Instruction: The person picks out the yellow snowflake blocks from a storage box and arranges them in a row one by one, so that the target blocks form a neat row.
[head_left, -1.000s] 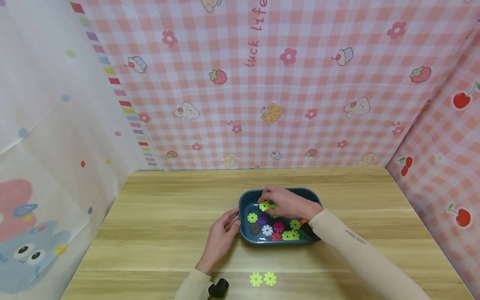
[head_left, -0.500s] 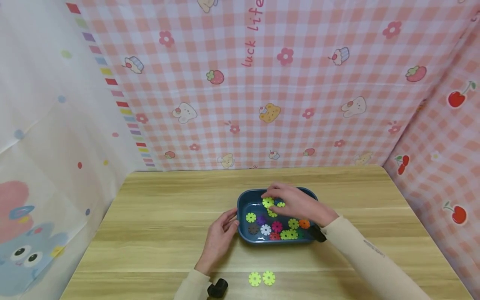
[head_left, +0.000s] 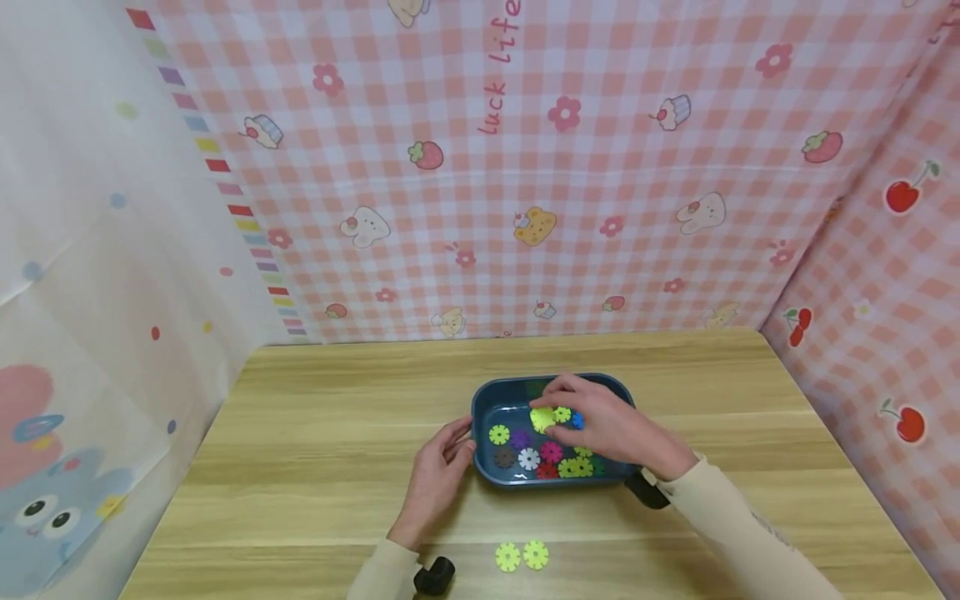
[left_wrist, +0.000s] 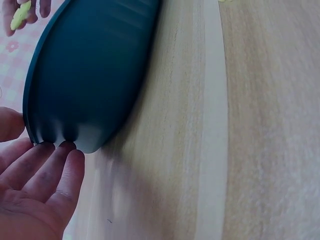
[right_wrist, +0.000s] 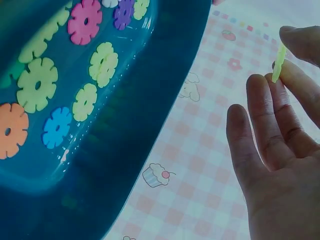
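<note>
In the head view my right hand (head_left: 611, 421) is over a dark blue rectangular basin (head_left: 491, 392). Its thumb and fingertips pinch a yellow-green snowflake disc (right_wrist: 279, 64), seen edge-on above the rim in the right wrist view. My left hand (head_left: 438, 475) is at the basin's left end, its fingertips (left_wrist: 75, 157) touching the outer wall and its thumb beside the rim. Inside lie several notched snowflake discs, among them a white disc (head_left: 528, 458), a purple disc (right_wrist: 123, 14), a blue disc (right_wrist: 56, 127) and an orange disc (right_wrist: 12, 131).
Two yellow-green discs (head_left: 507, 557) lie side by side on the wooden table (head_left: 337, 417), in front of the basin. A pink checked cloth (head_left: 480, 192) hangs behind the table, with more cloth at both sides. Black wrist devices (head_left: 435, 577) are on both wrists.
My right hand has drawn back to the right with the yellow-green disc between its fingertips, uncovering other discs. My left hand keeps its place at the basin's end. The head view has shifted slightly.
</note>
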